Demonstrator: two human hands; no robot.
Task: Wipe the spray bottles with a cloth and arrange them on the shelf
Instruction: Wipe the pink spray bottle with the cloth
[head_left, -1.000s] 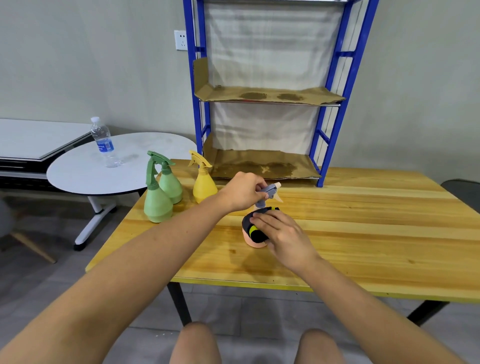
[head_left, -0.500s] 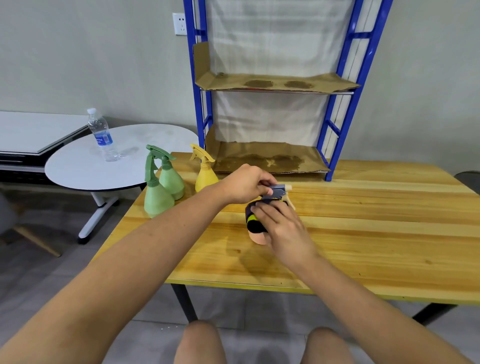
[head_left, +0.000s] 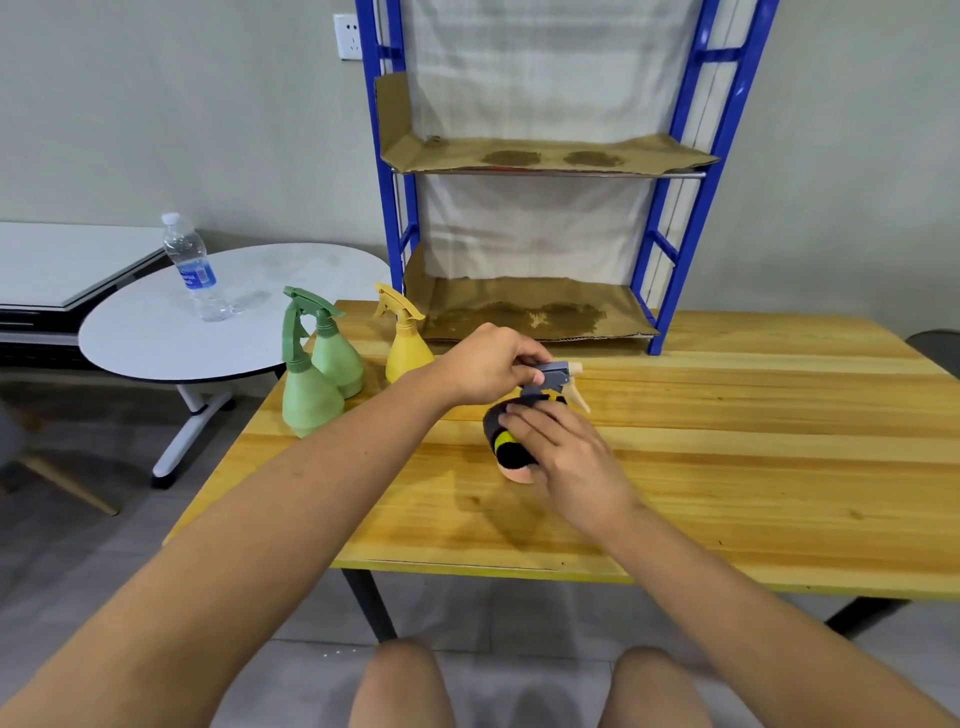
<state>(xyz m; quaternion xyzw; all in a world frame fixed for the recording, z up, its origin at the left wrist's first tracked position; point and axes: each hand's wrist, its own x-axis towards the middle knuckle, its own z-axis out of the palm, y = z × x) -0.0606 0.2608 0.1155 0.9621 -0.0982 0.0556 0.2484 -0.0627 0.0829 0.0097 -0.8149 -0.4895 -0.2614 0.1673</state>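
Four spray bottles: two green, one yellow at centre left, one pink mid-frame. Left hand gripping its grey trigger head; right hand pressing black cloth around it.

Soft even light, wide-angle edge distortion
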